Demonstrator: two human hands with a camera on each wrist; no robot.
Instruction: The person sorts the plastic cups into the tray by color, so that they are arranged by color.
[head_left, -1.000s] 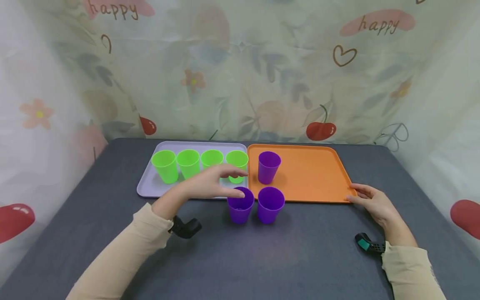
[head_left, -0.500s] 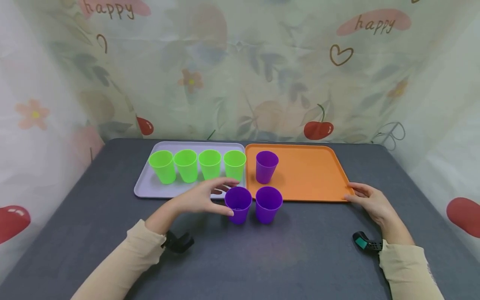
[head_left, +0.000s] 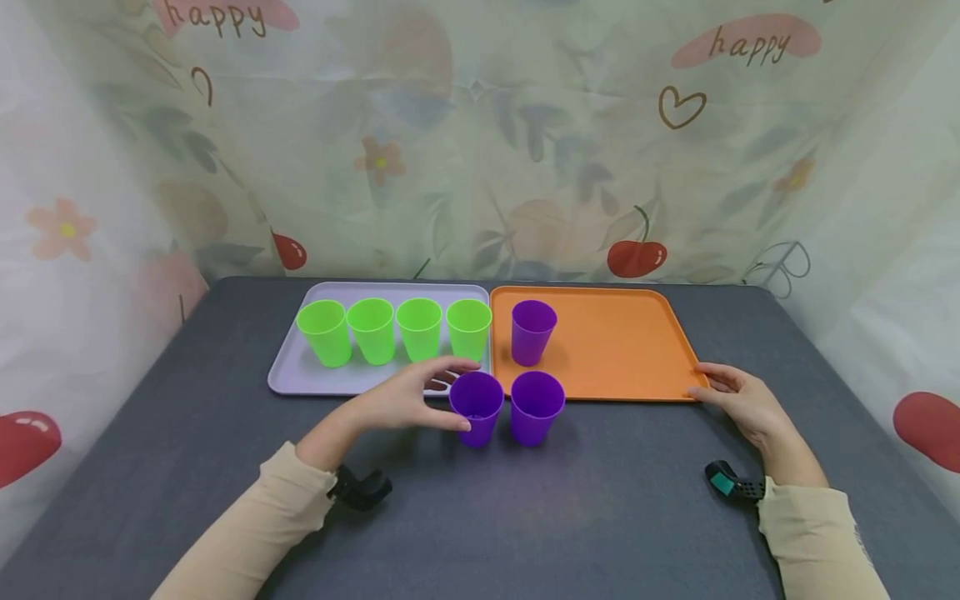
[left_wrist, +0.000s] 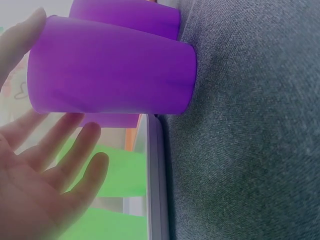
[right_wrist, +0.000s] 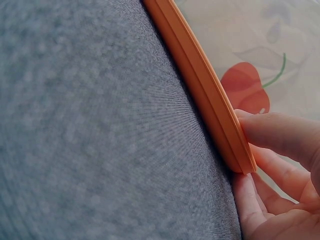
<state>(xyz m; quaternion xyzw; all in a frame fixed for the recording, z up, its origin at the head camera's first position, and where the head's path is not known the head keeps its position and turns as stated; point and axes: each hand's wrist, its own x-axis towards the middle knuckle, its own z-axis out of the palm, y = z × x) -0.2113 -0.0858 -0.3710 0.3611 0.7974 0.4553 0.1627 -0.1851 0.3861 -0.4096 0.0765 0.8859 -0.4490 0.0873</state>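
Note:
My left hand (head_left: pixel 401 400) is at the left one of two purple cups (head_left: pixel 480 412) standing upright on the dark table. Its thumb lies against the cup's front and its index finger reaches behind the rim; the left wrist view shows this cup (left_wrist: pixel 115 70) between thumb and fingers, the other fingers spread below it. To its right stands a second purple cup (head_left: pixel 534 412). A third purple cup (head_left: pixel 532 337) stands on the left part of the orange tray (head_left: pixel 615 346). My right hand (head_left: pixel 750 408) holds that tray's front right corner, thumb and fingers at its rim (right_wrist: pixel 220 105).
A pale lilac tray (head_left: pixel 300 379) sits left of the orange one, edge to edge. On it several bright green cups (head_left: pixel 372 333) stand in a row. The two purple cups are close in front of the trays. A patterned cloth (head_left: pixel 480 167) hangs behind the table.
My left hand has come down and back from over the green and purple cups to the side of the left purple cup. The right hand stays at the orange tray's corner.

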